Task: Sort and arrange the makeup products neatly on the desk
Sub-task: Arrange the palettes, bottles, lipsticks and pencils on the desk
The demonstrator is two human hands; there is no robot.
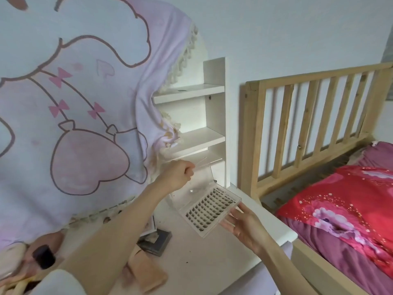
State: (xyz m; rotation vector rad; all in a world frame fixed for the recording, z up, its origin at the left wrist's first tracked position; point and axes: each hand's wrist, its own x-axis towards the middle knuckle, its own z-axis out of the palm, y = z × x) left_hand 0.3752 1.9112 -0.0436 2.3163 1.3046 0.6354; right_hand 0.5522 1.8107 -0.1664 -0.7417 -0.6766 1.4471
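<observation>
Head view shows your lash case [209, 211] above the bench [212, 258], right hand [244, 227] supporting it with straight fingers, left hand [178, 175] pinching its raised clear lid [200, 179]. Sorting looks early: a dark bottle [43, 256], a compact [155, 241] and beige pieces [146, 273] lie scattered.

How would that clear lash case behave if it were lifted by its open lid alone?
The lash case looks like thin clear plastic, so probably light and stiff. The left hand pinches the raised lid while the right hand supports the tray; lifted by the lid alone, the hinge might flex and the tray swing down. Smooth walls may be slippery.
</observation>
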